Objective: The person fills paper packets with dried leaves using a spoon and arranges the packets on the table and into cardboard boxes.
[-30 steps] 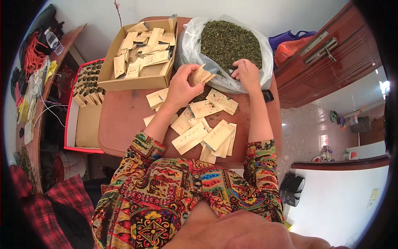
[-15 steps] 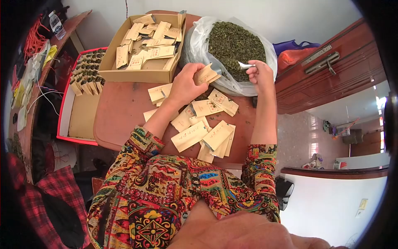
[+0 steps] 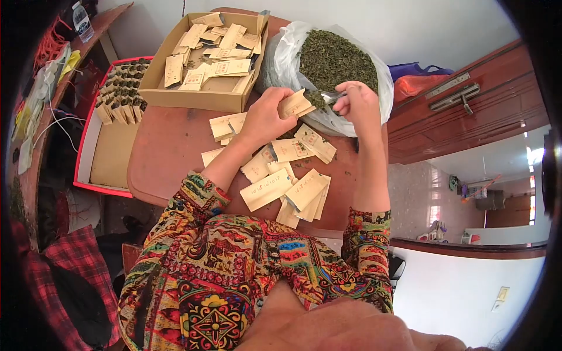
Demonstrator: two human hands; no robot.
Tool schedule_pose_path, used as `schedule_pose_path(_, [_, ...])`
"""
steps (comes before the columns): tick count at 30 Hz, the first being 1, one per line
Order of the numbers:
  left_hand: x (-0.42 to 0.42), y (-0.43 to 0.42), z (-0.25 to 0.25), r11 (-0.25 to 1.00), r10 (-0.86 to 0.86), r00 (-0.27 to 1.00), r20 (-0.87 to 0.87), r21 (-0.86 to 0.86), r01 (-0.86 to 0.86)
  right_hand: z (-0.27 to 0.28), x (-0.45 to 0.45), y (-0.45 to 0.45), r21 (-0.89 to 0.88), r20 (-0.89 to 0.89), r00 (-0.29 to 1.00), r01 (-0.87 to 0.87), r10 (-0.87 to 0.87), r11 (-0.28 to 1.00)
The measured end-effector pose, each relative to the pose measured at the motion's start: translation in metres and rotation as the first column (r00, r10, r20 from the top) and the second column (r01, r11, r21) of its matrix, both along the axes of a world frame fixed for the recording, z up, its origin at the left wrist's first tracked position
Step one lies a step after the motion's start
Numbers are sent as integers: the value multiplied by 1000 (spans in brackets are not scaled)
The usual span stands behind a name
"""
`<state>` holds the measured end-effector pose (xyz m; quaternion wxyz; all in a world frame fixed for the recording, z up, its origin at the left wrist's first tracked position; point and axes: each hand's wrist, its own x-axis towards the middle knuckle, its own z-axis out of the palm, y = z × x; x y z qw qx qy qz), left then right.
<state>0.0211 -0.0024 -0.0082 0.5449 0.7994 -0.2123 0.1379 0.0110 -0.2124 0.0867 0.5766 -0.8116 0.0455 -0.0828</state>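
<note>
My left hand (image 3: 267, 119) is closed around a small tan paper packet (image 3: 297, 104), its mouth facing right. Just right of it, my right hand (image 3: 358, 104) pinches a small white scoop (image 3: 332, 97) with dark green leaves (image 3: 316, 99) heaped at its tip, touching or almost touching the packet's mouth. Behind both hands stands a clear plastic bag (image 3: 283, 55) full of dried leaves (image 3: 339, 61). Several flat tan packets (image 3: 267, 189) lie overlapping on the red-brown table (image 3: 170, 146) below my hands.
A cardboard box (image 3: 193, 100) of loose packets stands at the table's back left. Further left, a red-edged box (image 3: 108, 167) holds rows of upright packets with leaves at their tops. A purple bag (image 3: 418, 70) and an orange one (image 3: 413, 86) lie behind the table's right side.
The scoop has come up out of the bag's leaves and moved left to the packet with leaves on it. My left hand still holds the packet. The view has shifted slightly.
</note>
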Motion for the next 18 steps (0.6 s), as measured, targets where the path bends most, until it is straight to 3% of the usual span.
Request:
schedule_pose_path(3, [-1, 0, -1, 1000, -5, 1000, -22, 6, 5, -5, -10, 20, -282, 222, 972, -5, 70, 959])
schedule_pose_path(8, [-2, -1, -2, 1000, -3, 1000, -10, -9, 3, -8, -32, 36, -671, 466, 839, 129, 280, 730])
schedule_pose_path(11, [-2, 0, -1, 1000, -13, 999, -30, -14, 13, -10, -32, 27, -628, 524, 803, 139, 284, 766])
schedule_pose_path(14, [-1, 1, -3, 1000, -19, 1000, -25, -23, 18, 13, -43, 19, -484, 421, 906, 177, 51, 857])
schedule_pose_path(18, [0, 1, -6, 998, -32, 999, -26, -48, 31, 10, -25, -26, -556, 343, 933, 297, -111, 776])
